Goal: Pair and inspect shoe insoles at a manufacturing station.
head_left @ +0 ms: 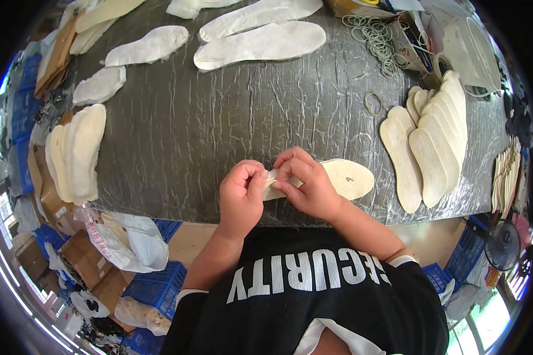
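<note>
Near the table's front edge lies a cream shoe insole (350,180), its wide end to the right and a small dark mark on it. My left hand (241,192) is closed in a pinch at the insole's narrow left end. Close beside it, my right hand (309,184) also pinches, thumb against forefinger, above the insole's middle. Between the fingertips of both hands shows a small white piece (272,174); whether it is separate or part of the insole I cannot tell. My fingers hide most of the insole's left half.
Fanned cream insoles (435,139) lie at the right, fluffy white insoles (260,44) at the back and stacked ones (76,154) at the left. Rubber bands (376,44) lie by an open box (413,44) and a clear tub (471,53) at the back right.
</note>
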`<state>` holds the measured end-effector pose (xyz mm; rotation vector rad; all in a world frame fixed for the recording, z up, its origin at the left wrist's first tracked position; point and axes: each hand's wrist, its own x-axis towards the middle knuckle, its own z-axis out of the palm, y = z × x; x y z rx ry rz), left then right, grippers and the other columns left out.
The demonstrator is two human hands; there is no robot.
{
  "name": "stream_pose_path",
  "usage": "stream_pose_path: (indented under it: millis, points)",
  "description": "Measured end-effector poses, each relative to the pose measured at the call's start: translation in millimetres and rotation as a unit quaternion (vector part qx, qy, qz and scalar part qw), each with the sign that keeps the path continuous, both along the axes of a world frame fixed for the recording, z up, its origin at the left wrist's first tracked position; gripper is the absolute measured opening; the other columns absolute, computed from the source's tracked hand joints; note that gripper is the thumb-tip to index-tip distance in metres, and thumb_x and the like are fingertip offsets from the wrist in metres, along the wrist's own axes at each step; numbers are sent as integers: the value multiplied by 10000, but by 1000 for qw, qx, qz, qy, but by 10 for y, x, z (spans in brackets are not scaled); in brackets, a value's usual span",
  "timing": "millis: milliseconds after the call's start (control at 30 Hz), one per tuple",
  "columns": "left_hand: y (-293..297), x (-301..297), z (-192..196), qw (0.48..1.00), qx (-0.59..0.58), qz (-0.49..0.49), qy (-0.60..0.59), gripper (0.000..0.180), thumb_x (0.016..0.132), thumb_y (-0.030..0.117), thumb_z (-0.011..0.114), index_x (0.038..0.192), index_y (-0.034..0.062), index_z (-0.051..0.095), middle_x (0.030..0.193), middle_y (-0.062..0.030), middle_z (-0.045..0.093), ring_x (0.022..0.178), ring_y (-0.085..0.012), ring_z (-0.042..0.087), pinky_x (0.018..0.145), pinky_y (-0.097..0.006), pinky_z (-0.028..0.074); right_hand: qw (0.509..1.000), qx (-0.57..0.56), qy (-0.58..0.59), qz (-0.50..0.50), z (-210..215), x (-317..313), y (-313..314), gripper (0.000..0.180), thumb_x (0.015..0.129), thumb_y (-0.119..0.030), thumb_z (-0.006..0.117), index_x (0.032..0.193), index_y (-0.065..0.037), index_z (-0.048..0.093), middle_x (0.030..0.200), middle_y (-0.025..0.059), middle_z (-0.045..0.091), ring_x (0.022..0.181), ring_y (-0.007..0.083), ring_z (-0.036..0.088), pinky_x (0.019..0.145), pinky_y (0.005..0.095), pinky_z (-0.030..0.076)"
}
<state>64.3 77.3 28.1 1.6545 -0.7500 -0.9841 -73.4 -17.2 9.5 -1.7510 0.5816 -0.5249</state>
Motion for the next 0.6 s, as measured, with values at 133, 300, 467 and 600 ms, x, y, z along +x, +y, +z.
stream_pose_path:
  millis: [133, 300, 467, 600]
  points:
    - [-24, -14, 2, 996, -36, -18, -75, 102, 884, 16, 580, 816, -25, 516, 849, -98, 581, 723, -146, 543, 663, -257, 454, 1000, 11, -5, -3, -23, 8, -10, 206, 754, -37, 715, 843, -44, 529, 967, 123, 567, 869, 270, 578, 747, 338, 485]
    - [5, -53, 5, 975, -108, -25, -191, 90, 898, 18, 563, 838, -19, 508, 862, -97, 578, 747, -150, 543, 684, -269, 464, 1000, 26, -7, 4, -41, 15, -39, 223, 734, -143, 732, 787, -31, 547, 901, 107, 630, 790, 301, 613, 690, 373, 497]
    - [41, -28, 5, 992, -84, -3, 99, 130, 905, 93, 606, 937, -25, 561, 909, -76, 586, 784, -117, 542, 711, -264, 464, 987, -159, -4, -30, 16, -38, -23, 229, 697, -154, 740, 772, -44, 553, 855, 77, 635, 765, 287, 615, 664, 373, 477]
    - [64, 149, -47, 991, -39, -117, 43, 181, 868, 132, 671, 912, -34, 613, 890, -51, 594, 774, -100, 534, 696, -240, 447, 976, -217, 3, -34, 45, -84, 10, 250, 686, -191, 751, 801, -62, 571, 851, 69, 637, 779, 284, 618, 654, 377, 460]
